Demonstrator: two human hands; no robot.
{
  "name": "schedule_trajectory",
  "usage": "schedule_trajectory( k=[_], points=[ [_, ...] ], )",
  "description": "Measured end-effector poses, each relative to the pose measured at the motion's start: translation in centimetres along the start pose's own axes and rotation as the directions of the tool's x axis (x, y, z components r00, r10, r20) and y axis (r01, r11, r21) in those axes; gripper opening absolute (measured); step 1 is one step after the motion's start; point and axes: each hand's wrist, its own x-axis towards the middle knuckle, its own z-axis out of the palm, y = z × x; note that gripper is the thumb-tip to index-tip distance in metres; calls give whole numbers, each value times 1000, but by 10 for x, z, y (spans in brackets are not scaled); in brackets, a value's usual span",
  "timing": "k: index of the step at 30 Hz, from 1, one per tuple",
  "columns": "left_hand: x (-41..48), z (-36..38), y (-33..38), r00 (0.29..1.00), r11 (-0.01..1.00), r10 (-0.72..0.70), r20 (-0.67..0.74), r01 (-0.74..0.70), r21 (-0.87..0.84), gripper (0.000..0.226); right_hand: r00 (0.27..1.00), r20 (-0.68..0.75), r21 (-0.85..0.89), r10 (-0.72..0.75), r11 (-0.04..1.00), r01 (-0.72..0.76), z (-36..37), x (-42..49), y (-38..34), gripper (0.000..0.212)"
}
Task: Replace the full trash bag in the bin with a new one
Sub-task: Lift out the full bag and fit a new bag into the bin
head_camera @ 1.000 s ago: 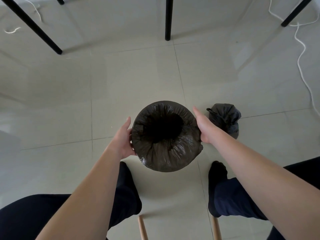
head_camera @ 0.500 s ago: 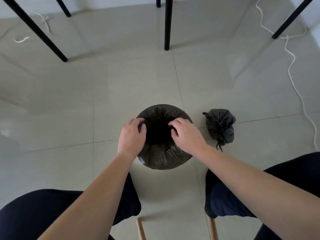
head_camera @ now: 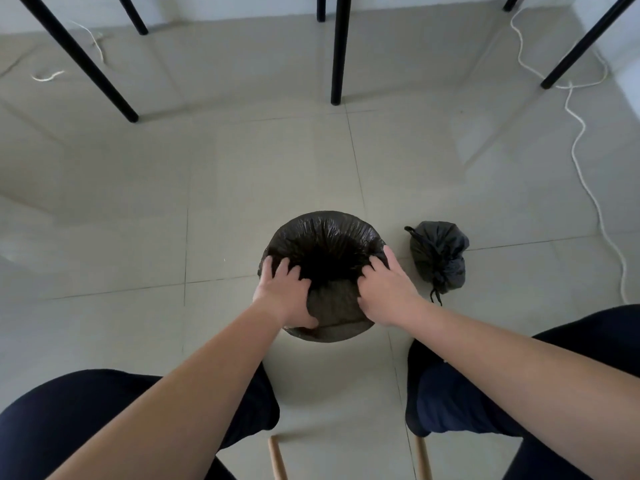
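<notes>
The left hand [head_camera: 285, 294] lies on the near left rim of the bin [head_camera: 325, 336], fingers spread and curled over the edge into the dark opening, thumb pressed on the outside wall, gripping the new trash bag [head_camera: 325, 233] that lines the bin. The right hand [head_camera: 386, 289] does the same on the near right rim, fingers bent over the lip and thumb outside, pinching the black film against the rim. The liner is stretched over the whole round mouth and folded down the outside. The bin stands on the tiled floor [head_camera: 242, 188] between the person's knees, in dark trousers. Just right of the bin, apart from it, sits the full trash bag [head_camera: 438, 256], tied shut at its near end. A white cable [head_camera: 585, 168] trails along the far right, and black table legs [head_camera: 337, 50] stand beyond.
</notes>
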Motion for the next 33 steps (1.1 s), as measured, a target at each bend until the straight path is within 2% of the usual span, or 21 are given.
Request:
schedule_trajectory(
  k=[3,5,7,9,12,15,18,20,22,24,25,26,27,30,33],
  points=[
    [10,-3,16,988,989,49,-149,-69,-130,67,964,-266,126,-32,990,68,2,16,-7,29],
    [17,4,22,979,986,15,-202,-48,-159,56,958,-284,215,-43,971,108,10,27,-13,28],
    [21,13,21,981,993,-36,-189,14,-118,56,980,-199,232,-27,970,74,21,34,-14,38],
    [23,19,14,991,996,-88,-103,87,-19,73,999,-49,146,10,989,-3,28,35,-9,61],
    [24,24,-1,986,986,-137,99,126,110,126,985,165,-46,47,998,-40,31,30,1,95],
    [25,21,-6,977,985,-124,176,100,139,148,978,201,-102,48,994,-28,27,31,4,112],
    [27,12,1,976,992,-85,203,65,105,153,990,138,-48,19,999,-12,22,34,-1,105],
    [31,4,7,981,998,-58,186,51,41,137,999,23,8,-28,1000,28,16,36,-6,72],
    [37,0,13,996,999,-32,79,32,0,98,994,-95,136,-51,989,64,12,40,-12,34],
    [47,3,15,998,999,4,-62,-6,-38,55,996,-85,227,-27,973,45,11,45,-17,28],
    [50,6,15,995,999,10,-97,-15,-48,45,998,-67,217,-18,976,32,13,49,-19,30],
    [53,10,14,995,999,1,-103,-5,-38,44,999,-50,180,0,984,9,16,53,-19,35],
    [55,14,11,996,1000,-27,-88,27,0,53,1000,-19,111,22,994,-20,21,57,-18,42],
    [57,19,0,989,965,-143,22,135,223,110,976,197,-177,92,983,-57,35,63,-11,77],
    [56,25,-8,983,934,-166,74,133,332,132,950,289,-259,114,965,-37,41,67,-3,104]
  ],
)
